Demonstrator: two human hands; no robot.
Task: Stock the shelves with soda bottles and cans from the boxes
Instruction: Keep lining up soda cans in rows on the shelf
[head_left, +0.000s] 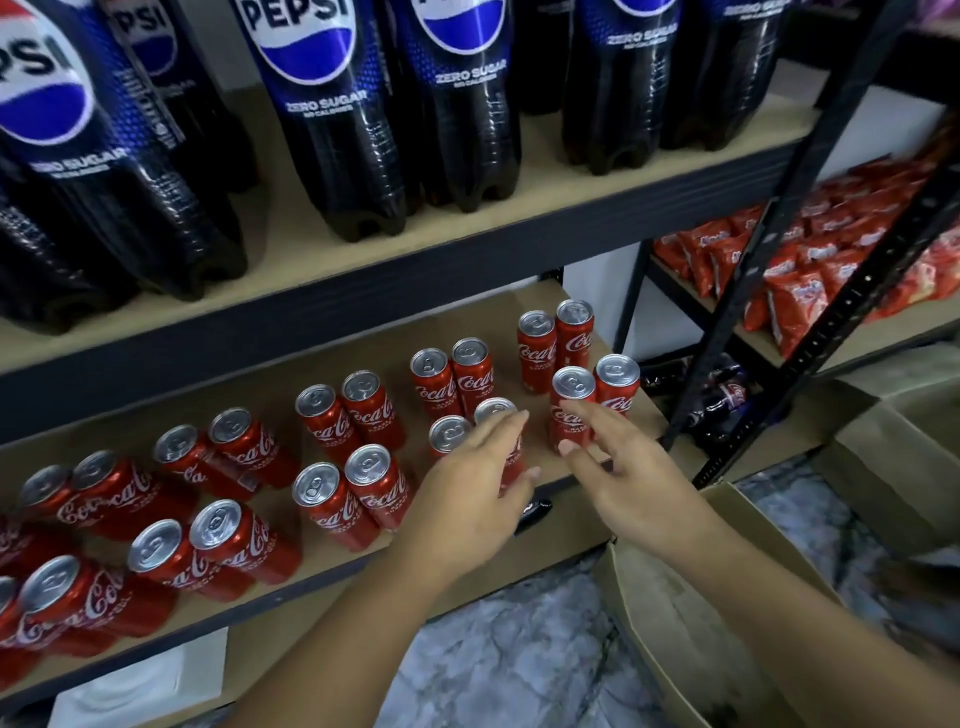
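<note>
Loosely bracketing one Coca-Cola can (511, 460), the left hand (478, 473) lays its nearly straight fingers over the rim and far side with the thumb on the near wall; whether it actually squeezes cannot be told. The right hand (628, 467) is spread and relaxed, holding nothing, its fingertips just touching the neighbouring can (571, 384). Both cans stand upright near the front right corner of the lower shelf (467, 322), among pairs of the same red cans (343, 499) that run leftwards along the board. Large Pepsi bottles (337, 130) stand on the upper shelf (571, 171), and an open cardboard box (675, 597) sits on the floor below the right hand. These slim cans look sealed, so each should be moderately heavy for its size and stiff while full, though the thin wall would probably dent under a hard pinch. The painted metal is smooth and likely slippery if wet. Being tall and narrow, a can tips easily when nudged near the top. The safest hold is judged to be around the mid-body, thumb opposite the fingers, or a fingertip hold round the top rim for short lifts
</note>
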